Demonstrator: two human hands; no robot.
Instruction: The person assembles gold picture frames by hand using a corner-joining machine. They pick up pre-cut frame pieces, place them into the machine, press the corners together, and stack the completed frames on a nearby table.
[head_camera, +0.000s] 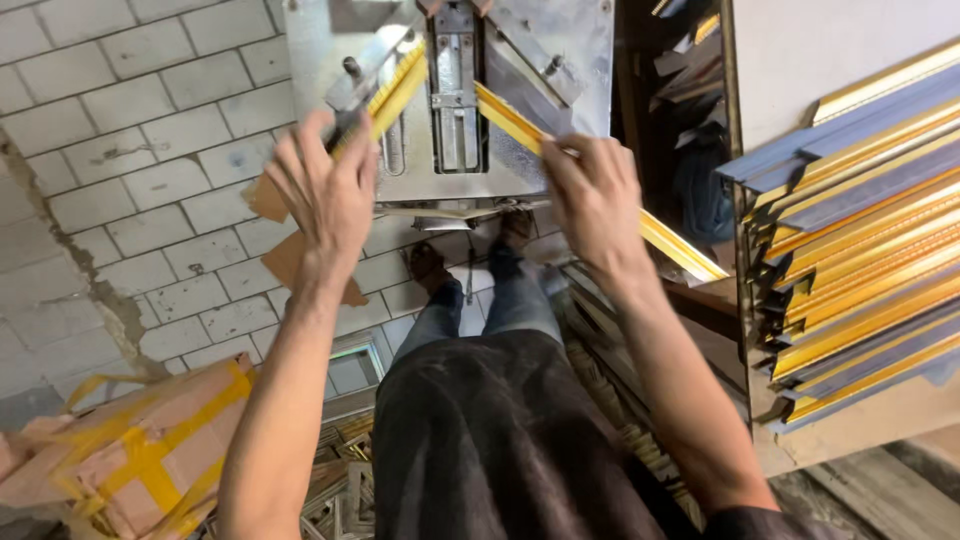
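The person stands over a metal corner-joining machine (450, 100) and looks down at it. Each hand holds a gold frame strip on the machine's flat plate.

The left hand (325, 190) lies on top of the left gold strip (395, 95). Its fingers are spread and press down on the strip; they are not curled around it. This strip slants up and to the right, toward the middle of the machine.

The right hand (595, 195) is closed around the right gold strip (520, 125). This strip is long. It runs from the middle of the machine down and to the right, under the hand, and sticks out far past it.

The two strips lean toward each other like the sides of a roof. Their top ends are near the upright metal clamp (455, 85) in the middle, but they are still apart, one on each side of it. Each hand is just below its own strip's top end.

On the right is a stack of gold and blue frame strips (860, 250). Down on the left is a cardboard box with yellow tape (140, 450) on the tiled floor (120, 130).
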